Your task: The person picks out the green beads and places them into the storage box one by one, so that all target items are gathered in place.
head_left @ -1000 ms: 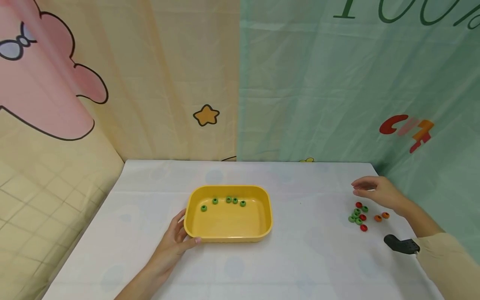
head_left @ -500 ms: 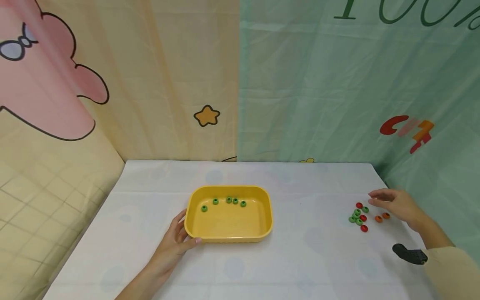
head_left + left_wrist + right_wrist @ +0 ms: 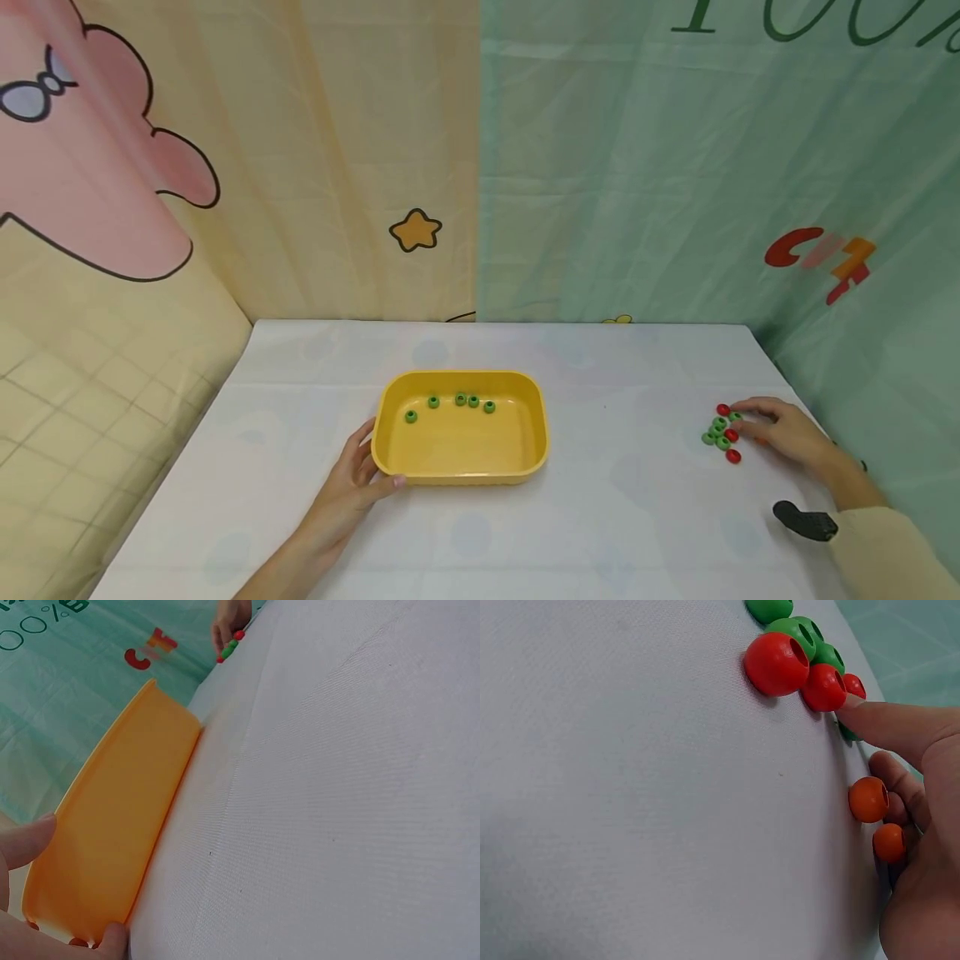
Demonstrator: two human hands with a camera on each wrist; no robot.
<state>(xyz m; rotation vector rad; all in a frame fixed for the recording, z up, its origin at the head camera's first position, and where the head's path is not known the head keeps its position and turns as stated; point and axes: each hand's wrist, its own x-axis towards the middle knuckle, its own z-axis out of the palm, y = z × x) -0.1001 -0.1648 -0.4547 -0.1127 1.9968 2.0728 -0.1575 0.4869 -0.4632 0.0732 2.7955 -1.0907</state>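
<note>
My left hand [image 3: 348,485] grips the left front corner of a yellow plastic tray [image 3: 457,450], thumb at the near rim and fingers along the side. Several green beads [image 3: 461,400] lie toward the tray's back. At the table's right, my right hand [image 3: 787,435] reaches over a small group of beads. A green bead [image 3: 735,417] lies between its thumb and index finger; contact is unclear. In the right wrist view the thumb tip is against or very near a red bead [image 3: 824,688]. Two orange beads [image 3: 868,799] sit under the palm beside the other fingers.
The beads stand on a white-covered table [image 3: 600,500], with another red bead [image 3: 732,456] at the group's near edge. A patterned curtain [image 3: 615,167] hangs behind the table. A black strap end [image 3: 804,522] sticks out at the right sleeve.
My right hand first drew back to the right, then came down and left onto the bead group, covering the orange beads in the head view. The left hand and tray stay put.
</note>
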